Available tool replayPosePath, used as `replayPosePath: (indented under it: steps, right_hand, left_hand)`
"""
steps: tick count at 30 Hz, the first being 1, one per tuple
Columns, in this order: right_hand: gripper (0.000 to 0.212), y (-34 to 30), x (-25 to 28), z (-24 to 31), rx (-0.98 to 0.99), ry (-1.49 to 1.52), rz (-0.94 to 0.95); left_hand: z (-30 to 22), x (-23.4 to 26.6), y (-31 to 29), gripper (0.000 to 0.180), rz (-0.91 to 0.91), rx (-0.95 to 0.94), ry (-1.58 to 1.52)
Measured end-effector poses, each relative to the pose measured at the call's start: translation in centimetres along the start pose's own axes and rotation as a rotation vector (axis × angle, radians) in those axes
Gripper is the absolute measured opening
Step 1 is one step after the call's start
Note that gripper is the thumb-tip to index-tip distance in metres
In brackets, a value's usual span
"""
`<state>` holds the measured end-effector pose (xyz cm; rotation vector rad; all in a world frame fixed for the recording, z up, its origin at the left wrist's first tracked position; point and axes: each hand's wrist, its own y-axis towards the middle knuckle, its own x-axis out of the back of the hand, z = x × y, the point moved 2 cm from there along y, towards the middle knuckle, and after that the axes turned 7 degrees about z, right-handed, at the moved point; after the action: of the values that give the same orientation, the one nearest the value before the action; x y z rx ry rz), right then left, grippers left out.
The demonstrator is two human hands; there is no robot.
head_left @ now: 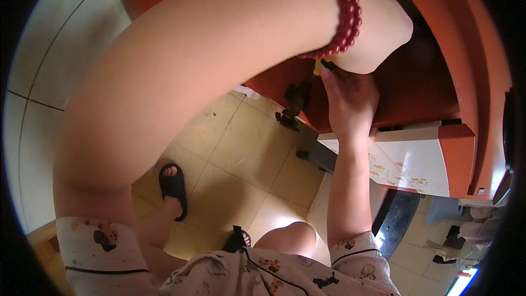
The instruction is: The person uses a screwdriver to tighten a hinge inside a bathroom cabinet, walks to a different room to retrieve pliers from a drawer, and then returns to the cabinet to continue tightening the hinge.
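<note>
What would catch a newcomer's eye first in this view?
The dark red bead bracelet around the left wrist, upper centre, stands out first. Just below it, the right hand holds a small yellow-and-black object, partly hidden. Toward the right, the orange-red cabinet's white drawer front with its golden floral pattern also draws attention.

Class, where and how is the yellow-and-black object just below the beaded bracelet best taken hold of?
Probably pinch the yellow-and-black object by its exposed part from the picture's lower right, where the right grip meets it; the beaded bracelet crowds it above.
</note>
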<state>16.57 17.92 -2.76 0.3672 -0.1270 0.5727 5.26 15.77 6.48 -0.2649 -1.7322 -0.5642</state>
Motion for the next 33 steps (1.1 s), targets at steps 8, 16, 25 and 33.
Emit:
replayPosePath:
  steps: [8,16,25,33]
  right_hand:
    - [0.036,-0.2,-1.1,0.0,0.052,-0.174,0.044]
    - [0.030,-0.1,-1.1,0.0,0.000,-0.177,0.029]
    - [0.030,-0.3,-1.4,0.2,0.064,-0.309,0.038]
    - [0.025,-0.3,-0.1,-0.7,-0.018,-0.365,-0.080]
  left_hand:
    - [0.9,-0.1,0.6,0.037,-0.186,0.069,0.029]
    - [1.4,-0.3,-0.7,0.038,-0.162,0.035,-0.036]
    - [2.0,0.2,0.3,0.038,-0.230,0.067,-0.036]
    - [3.8,-0.9,-0.1,0.038,-0.201,0.021,-0.160]
